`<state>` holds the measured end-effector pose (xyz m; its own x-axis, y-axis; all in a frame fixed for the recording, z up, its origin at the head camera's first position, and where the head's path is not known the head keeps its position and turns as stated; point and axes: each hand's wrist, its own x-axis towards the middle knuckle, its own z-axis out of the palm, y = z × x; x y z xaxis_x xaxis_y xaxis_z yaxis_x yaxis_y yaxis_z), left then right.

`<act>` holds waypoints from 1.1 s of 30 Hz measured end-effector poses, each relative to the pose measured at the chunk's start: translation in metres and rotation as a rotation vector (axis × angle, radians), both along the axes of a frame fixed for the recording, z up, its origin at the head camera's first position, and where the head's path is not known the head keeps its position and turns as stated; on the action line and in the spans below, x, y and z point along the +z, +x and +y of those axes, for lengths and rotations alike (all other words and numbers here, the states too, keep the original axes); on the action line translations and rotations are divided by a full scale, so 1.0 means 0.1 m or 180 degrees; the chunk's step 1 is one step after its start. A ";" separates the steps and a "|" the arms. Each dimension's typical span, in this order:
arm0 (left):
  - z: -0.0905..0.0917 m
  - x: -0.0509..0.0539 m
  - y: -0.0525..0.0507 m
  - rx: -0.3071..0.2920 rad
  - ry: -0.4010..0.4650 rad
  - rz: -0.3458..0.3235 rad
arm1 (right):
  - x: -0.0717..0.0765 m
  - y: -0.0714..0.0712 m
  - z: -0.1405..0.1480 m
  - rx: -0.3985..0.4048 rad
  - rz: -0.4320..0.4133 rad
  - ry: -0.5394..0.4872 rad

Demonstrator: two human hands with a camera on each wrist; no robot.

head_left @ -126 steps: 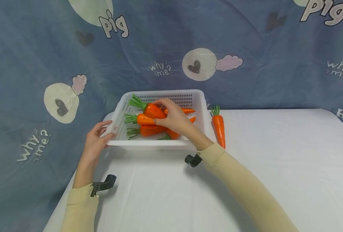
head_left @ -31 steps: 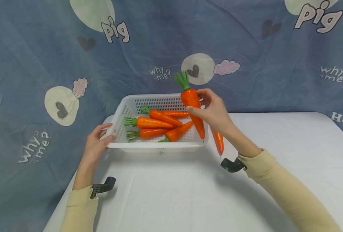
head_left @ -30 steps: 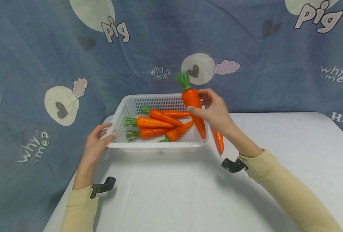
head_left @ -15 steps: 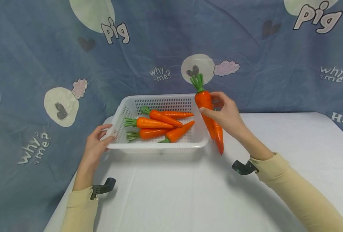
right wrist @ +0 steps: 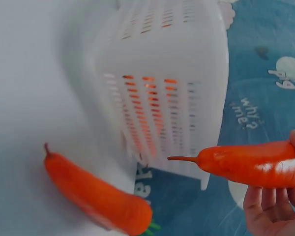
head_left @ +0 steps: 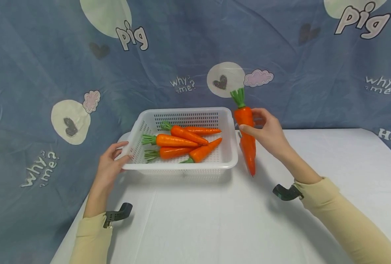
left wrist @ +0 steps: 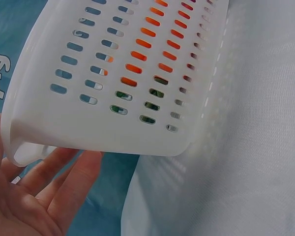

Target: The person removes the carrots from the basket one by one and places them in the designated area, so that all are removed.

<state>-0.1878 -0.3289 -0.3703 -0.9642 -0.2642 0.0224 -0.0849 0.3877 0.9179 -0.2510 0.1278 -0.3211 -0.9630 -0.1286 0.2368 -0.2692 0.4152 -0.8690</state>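
Observation:
My right hand (head_left: 269,134) holds a carrot (head_left: 243,116) upright by its thick upper part, green top upward, just right of the white basket (head_left: 185,167). In the right wrist view the held carrot (right wrist: 255,162) hangs above the table, its thin tip free. A second carrot (head_left: 251,165) lies on the table behind and below it, partly covered by it. At the basket's left end, my left hand (head_left: 109,161) grips the rim, thumb on the front corner. The left wrist view has those fingers (left wrist: 76,184) under the rim of the basket (left wrist: 88,123).
Several carrots (head_left: 175,140) lie in the basket, mostly with green tops to the left. A white cloth (head_left: 189,216) covers the table. Behind it hangs a blue printed curtain (head_left: 169,47), which also runs down the left side.
My right hand has lifted the carrot out of the basket and carried it right, past the right rim, above the carrot on the table. My left hand has stayed at the basket's left end.

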 end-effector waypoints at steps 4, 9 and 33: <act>0.00 -0.01 0.00 0.0005 0.0009 0.0003 | -0.05 -0.01 0.07 -0.0050 -0.0122 0.0059; 0.01 -0.01 0.00 0.0012 -0.0001 -0.0013 | -0.13 -0.02 0.17 -0.0082 -0.0238 0.0086; 0.02 0.00 0.00 0.0070 0.0000 0.0008 | -0.41 -0.12 0.44 -0.0029 -0.0349 0.0485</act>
